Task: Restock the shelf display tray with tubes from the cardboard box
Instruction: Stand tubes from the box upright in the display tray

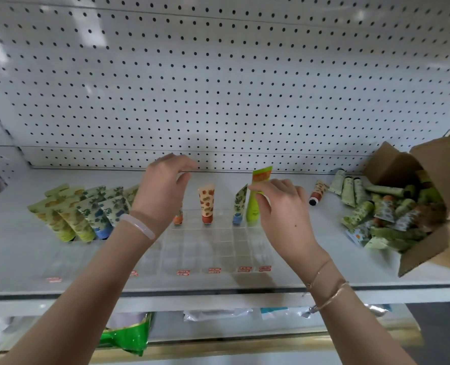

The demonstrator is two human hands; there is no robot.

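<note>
Pegboard shelf [21, 259], clear tray [226, 246] centre. Right hand [284, 209] pinches a green tube [254, 206] upright in it. Left hand [163, 191], at nine o'clock, hovers slack.

Shop, retail aisle: white metal shelf [21, 259] w/ pegboard back [218, 88]. Clear display tray [226, 248] split into compartments, red price tags [214, 270] along its front edge. Tubes [206, 204] stood cap-down. Cardboard box [429, 248] of more stock at right. Packets [129, 335] on lower shelf [245, 330].
</note>
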